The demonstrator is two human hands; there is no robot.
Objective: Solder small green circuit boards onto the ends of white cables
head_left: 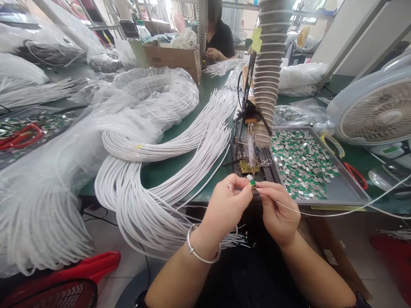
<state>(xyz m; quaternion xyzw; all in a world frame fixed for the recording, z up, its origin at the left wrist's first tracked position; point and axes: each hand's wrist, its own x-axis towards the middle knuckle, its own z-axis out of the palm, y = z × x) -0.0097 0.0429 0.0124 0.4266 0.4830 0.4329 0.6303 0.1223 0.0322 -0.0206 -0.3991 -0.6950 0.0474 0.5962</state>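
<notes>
Pinched in my left hand [229, 201] is a small green circuit board [252, 182] with a metal plug end. A short white cable piece [230, 187] also shows at its fingers; whether it joins the board is hidden. My right hand [281, 209] is closed at the fingertips on a thin pale wire [324, 214], which looks like solder wire and trails off to the right. Its fingertips meet the board's right side. Just above the board, a soldering iron [252, 143] points downward in a stand; I cannot tell if its tip touches the board.
Bundles of white cable [180, 171] lie to the left, some in clear plastic [141, 92]. A grey tray [349, 192] of small boards sits right, beside a fan [382, 107]. A ribbed hose [271, 64] hangs behind the iron. Across the table a person [223, 40] works.
</notes>
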